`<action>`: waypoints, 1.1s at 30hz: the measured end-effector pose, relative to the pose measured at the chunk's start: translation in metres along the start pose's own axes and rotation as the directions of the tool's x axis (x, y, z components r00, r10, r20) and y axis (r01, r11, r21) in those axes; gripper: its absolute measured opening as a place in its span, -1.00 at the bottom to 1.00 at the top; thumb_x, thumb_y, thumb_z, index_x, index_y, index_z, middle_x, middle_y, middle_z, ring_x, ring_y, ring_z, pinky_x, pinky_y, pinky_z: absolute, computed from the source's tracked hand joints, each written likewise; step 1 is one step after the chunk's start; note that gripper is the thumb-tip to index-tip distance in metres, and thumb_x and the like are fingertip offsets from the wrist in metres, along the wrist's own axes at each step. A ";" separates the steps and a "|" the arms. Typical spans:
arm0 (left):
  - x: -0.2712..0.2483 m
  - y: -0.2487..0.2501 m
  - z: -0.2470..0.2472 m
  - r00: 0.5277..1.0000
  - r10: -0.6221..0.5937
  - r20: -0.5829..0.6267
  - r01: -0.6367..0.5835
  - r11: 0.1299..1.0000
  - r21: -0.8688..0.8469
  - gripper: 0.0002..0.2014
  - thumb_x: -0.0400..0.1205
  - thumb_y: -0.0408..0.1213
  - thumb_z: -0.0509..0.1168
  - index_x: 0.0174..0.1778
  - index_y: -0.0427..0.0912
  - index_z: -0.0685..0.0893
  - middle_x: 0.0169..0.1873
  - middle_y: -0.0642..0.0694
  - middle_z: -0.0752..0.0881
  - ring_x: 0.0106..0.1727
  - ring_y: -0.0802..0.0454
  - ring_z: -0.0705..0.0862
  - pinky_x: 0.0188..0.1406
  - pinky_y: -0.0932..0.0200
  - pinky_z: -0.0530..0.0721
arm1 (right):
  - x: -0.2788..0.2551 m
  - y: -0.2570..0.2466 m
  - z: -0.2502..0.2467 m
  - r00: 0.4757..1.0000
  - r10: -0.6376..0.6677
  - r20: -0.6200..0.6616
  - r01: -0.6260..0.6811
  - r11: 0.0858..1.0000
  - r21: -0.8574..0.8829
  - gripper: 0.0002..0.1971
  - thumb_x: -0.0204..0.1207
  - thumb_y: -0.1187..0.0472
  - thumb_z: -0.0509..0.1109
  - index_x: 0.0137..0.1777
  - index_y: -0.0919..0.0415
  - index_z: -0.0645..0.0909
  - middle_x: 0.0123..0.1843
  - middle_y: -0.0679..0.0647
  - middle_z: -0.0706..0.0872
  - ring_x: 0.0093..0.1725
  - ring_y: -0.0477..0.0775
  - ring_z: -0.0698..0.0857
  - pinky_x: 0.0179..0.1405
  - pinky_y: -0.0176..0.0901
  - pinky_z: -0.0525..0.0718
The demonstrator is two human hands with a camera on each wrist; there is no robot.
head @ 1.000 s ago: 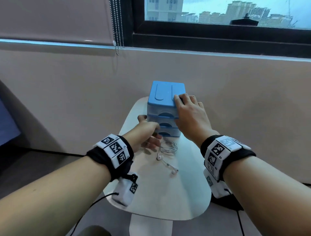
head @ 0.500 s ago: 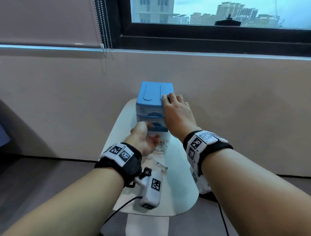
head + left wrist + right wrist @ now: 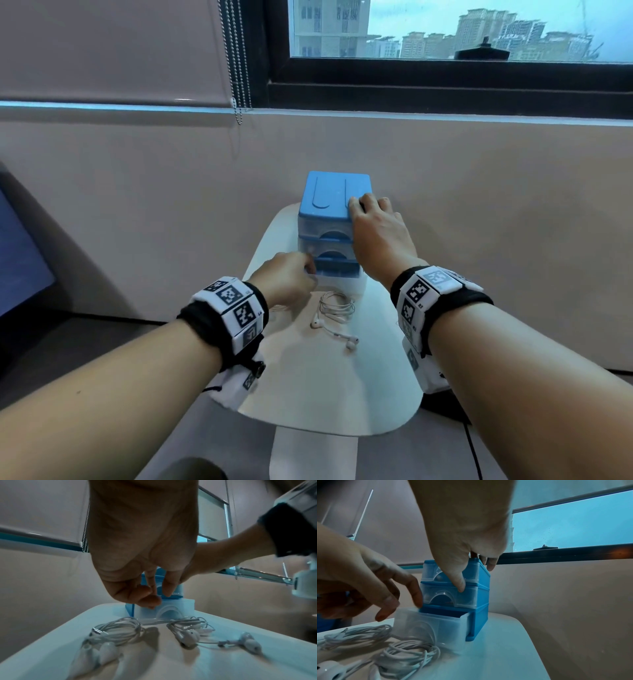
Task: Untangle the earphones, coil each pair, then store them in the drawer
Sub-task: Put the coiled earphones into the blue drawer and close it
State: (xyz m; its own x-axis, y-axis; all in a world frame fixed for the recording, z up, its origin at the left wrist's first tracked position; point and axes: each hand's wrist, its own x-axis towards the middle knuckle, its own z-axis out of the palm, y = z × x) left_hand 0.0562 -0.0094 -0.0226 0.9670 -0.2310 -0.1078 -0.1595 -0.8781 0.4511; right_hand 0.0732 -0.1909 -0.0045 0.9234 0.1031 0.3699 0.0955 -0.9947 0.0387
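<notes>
A blue drawer box (image 3: 334, 202) with three clear drawers stands at the far end of the small white table (image 3: 342, 394). Its bottom drawer (image 3: 429, 623) is pulled partly out. My left hand (image 3: 310, 270) pinches that drawer's front rim at its left corner (image 3: 154, 600). My right hand (image 3: 366, 209) grips the top right of the box, thumb on the middle drawer's front (image 3: 460, 586). Two coiled white earphones lie on the table before the drawer: one pair (image 3: 116, 631) on the left, the other pair (image 3: 337, 306) on the right with its buds trailing.
A wall runs close behind the table, with a window sill and a hanging bead chain (image 3: 236, 68) above. A dark screen (image 3: 17, 267) stands at the far left. The table's rounded near edge (image 3: 325, 431) drops off to the floor.
The bottom drawer has slid out toward me under my left hand, which turned from palm-up to fingers-down. My right hand has stayed on the box top. The head view has shifted.
</notes>
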 end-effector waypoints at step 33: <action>0.019 -0.016 -0.005 0.968 0.232 -0.095 -0.227 0.972 0.057 0.26 0.57 -0.43 0.41 0.65 0.34 -0.56 -0.34 -0.22 0.60 -0.45 -0.11 0.60 -0.50 0.06 0.49 | -0.076 -0.033 -0.013 0.888 0.067 0.455 -0.113 0.991 0.074 -0.64 0.66 -0.05 0.35 -0.28 0.07 0.35 -0.14 0.04 0.61 -0.27 0.14 0.73 -0.22 -0.10 0.67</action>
State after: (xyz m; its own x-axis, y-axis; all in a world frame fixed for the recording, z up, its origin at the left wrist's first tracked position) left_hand 0.0785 0.0023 -0.0270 0.9180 -0.3875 0.0846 -0.3862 -0.8250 0.4126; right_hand -0.0048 -0.1662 -0.0213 0.9955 0.0242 -0.0916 0.0175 -0.9972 -0.0724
